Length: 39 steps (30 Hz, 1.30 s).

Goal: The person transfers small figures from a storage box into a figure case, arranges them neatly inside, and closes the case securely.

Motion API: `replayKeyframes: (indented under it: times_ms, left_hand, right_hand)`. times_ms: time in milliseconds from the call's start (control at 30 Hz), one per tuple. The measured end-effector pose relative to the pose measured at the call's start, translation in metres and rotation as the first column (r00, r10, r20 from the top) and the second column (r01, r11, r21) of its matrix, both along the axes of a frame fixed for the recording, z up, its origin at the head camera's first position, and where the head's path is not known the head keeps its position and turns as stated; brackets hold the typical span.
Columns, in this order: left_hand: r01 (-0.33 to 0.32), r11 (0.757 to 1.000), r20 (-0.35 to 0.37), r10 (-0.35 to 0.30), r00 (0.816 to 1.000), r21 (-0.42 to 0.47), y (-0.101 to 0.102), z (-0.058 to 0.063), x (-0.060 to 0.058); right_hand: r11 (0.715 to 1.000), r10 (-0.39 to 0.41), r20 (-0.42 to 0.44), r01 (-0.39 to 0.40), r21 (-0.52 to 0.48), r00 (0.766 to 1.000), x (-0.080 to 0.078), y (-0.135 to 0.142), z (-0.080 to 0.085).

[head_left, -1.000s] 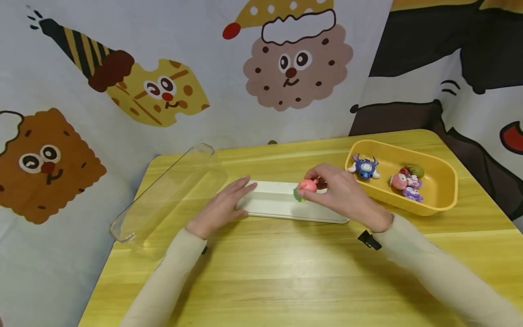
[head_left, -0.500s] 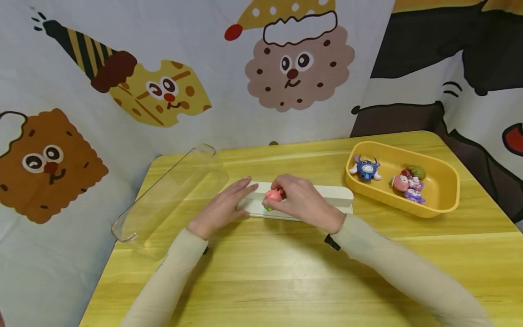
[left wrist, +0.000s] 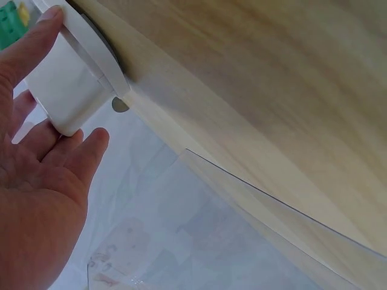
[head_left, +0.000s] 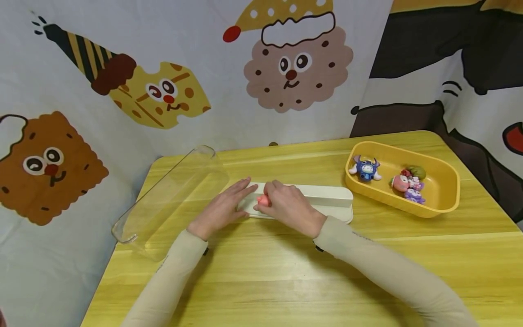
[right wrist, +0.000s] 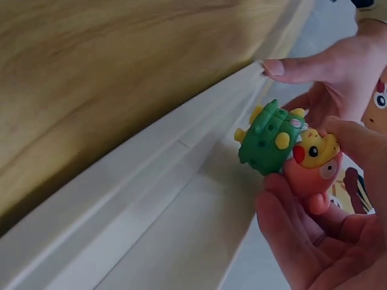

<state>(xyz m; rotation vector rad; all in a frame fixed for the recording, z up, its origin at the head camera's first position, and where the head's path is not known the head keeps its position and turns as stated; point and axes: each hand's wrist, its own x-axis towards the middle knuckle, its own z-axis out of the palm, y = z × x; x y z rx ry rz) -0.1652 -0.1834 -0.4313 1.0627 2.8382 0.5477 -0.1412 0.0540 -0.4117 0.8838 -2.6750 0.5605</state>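
My right hand (head_left: 292, 206) pinches a small toy figurine (right wrist: 272, 142) with a green body with yellow feet and a coral-pink head, between thumb and fingers. The toy is over the left part of a long white stepped base (head_left: 337, 194), close to its surface; whether it touches cannot be told. My left hand (head_left: 222, 204) holds the base's left end, thumb on the near edge and fingers at the far side, as the left wrist view shows. In the head view the right hand hides most of the toy.
A clear plastic cover (head_left: 171, 193) lies at the table's left. At the right stands a yellow tray (head_left: 392, 200) with a blue horned figurine (head_left: 366, 170), a pink figurine (head_left: 400, 182), a purple figurine (head_left: 414, 195) and other small toys. A cartoon-printed curtain (head_left: 229, 118) hangs behind the table.
My right hand has carried the figurine leftward along the base, from its right half to near my left hand, and lower. The left hand has stayed in place.
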Motion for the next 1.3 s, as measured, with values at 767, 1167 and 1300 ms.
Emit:
replayKeyframes:
  times_ms: [767,1167,1300]
  left_hand:
    - [0.006,1.0,0.0,-0.006,1.0,-0.005,-0.003,-0.001,0.0]
    - [-0.003,0.998,0.074,-0.001,0.997,0.057,-0.011,-0.004,-0.001]
    - [-0.007,0.999,0.081,0.003,0.997,0.05,-0.013,-0.007,-0.003]
  right_hand:
    - [0.995,0.039,0.176,-0.055,0.085,0.984,-0.009,0.015,0.007]
    - [0.989,0.137,0.191,-0.144,0.024,0.972,-0.01,0.019,0.003]
    - [0.988,0.153,0.183,-0.155,-0.001,0.971,-0.01,0.016,0.003]
